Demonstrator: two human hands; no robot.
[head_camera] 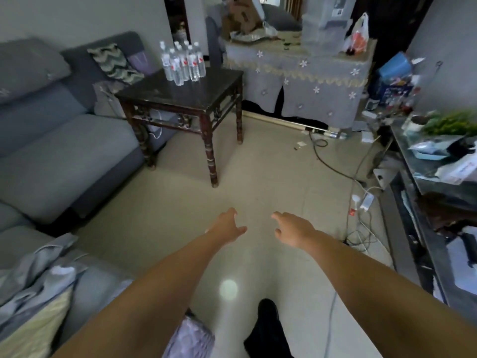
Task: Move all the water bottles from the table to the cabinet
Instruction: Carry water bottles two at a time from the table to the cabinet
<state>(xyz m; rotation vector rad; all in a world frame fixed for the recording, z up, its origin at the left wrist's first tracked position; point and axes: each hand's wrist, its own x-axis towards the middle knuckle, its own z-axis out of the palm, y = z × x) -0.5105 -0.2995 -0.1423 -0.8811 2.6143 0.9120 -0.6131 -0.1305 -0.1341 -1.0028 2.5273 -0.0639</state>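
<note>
A: Head view, a living room: a cluster of clear water bottles (182, 62) with white caps and red-marked labels stands upright at the far left corner of a dark wooden counter (204, 95), the bottles packed close against one another.

B: And the hands?

A: Both reach forward over the pale tiled floor (258, 164), well short of the counter. The left hand (227, 226) is spread with relaxed fingers and holds nothing; the right hand (293, 228) is likewise loose, fingers slightly bent, holding nothing. The two are near each other but apart.

B: What surrounds the counter?

A: A grey sofa (64, 140) runs along its left side, with a zigzag-patterned cushion (113, 63) propped just beside the bottles' corner. Behind its right edge stands a piece of furniture draped in a grey cloth with white flowers (304, 81), cluttered on top with a cardboard box (241, 15) and a white plastic bag (358, 34). Cables (358, 218) trail across the floor toward a dark glass-topped cabinet (413, 202) along the right wall
</note>
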